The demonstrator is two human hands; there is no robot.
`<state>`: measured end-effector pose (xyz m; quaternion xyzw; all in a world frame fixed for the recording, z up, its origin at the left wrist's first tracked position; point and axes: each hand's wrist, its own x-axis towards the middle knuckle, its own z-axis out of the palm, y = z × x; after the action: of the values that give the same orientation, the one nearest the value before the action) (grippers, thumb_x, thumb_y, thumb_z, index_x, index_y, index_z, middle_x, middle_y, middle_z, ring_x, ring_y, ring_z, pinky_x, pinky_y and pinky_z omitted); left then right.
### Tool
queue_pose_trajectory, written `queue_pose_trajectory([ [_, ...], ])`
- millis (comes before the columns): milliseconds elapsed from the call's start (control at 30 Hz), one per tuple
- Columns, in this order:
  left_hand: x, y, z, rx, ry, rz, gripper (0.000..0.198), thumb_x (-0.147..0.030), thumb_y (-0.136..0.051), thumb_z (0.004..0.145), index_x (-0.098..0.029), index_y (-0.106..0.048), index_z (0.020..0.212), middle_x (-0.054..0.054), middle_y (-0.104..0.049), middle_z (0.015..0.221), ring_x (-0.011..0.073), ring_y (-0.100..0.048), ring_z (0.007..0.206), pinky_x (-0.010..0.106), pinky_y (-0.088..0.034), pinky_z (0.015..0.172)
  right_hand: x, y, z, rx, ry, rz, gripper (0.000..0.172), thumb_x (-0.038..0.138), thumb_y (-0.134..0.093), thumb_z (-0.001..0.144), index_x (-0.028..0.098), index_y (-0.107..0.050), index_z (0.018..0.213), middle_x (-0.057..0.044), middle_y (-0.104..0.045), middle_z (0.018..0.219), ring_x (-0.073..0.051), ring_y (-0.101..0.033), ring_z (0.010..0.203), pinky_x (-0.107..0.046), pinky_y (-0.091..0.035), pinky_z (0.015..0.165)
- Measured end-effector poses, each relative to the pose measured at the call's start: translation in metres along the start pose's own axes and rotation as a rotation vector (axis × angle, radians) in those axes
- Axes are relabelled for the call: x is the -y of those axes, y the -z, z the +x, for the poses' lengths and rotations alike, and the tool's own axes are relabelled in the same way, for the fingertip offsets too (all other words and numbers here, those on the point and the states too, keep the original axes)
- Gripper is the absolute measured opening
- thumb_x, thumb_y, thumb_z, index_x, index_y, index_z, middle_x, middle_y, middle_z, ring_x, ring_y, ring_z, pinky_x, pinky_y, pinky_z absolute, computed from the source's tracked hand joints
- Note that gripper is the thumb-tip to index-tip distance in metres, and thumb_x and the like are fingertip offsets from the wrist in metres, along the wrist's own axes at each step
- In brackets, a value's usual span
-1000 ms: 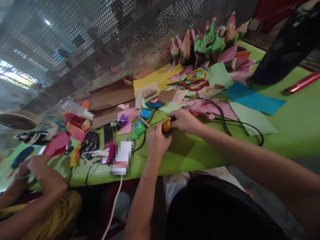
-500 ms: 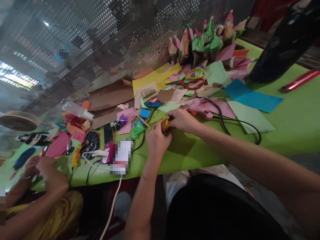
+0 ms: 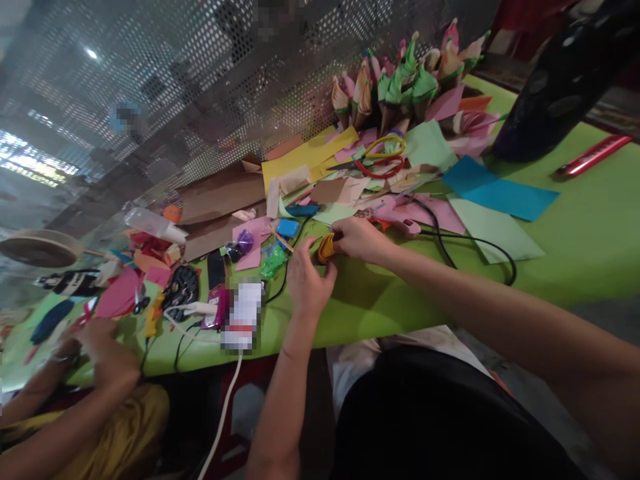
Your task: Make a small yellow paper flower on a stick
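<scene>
A small yellow paper piece with a brown outer side (image 3: 326, 247) is between my hands over the green table (image 3: 390, 300). My left hand (image 3: 309, 277) curls round its left and lower side, thumb and fingers against it. My right hand (image 3: 361, 239) pinches its right edge with the fingertips. Just behind my right hand lies a pink glue gun (image 3: 403, 221) with a black cord. A blue block (image 3: 287, 228) and a green crinkled packet (image 3: 273, 261) lie left of my left hand.
Scissors with red and yellow handles (image 3: 383, 165) lie on paper scraps. Paper cones (image 3: 395, 90) stand at the back, a dark bottle (image 3: 545, 93) at the right. A phone (image 3: 244, 317) with a white cable lies left. Another person's hands (image 3: 93, 340) work at far left.
My left fingers have opened somewhat around the yellow paper piece, and more of its brown side shows. The whole view has shifted slightly.
</scene>
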<state>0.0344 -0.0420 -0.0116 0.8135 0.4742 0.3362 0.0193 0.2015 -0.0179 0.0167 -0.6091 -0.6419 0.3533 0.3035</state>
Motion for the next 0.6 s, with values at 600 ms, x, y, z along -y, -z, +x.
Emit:
queue_pose_trajectory([
  [600,-0.011,-0.007,0.006,0.070,0.093,0.124,0.058,-0.004,-0.062,0.074,-0.019,-0.052,0.130,0.013,-0.071,0.118,0.0287,-0.068,0.109,0.044,-0.053,0.094,0.002,-0.007,-0.001,0.011,0.027,-0.036,0.012,0.018,-0.072,0.075,0.017,-0.077,0.085,-0.002,-0.073,0.078,-0.013,-0.057,0.066,-0.022,-0.034,0.058],
])
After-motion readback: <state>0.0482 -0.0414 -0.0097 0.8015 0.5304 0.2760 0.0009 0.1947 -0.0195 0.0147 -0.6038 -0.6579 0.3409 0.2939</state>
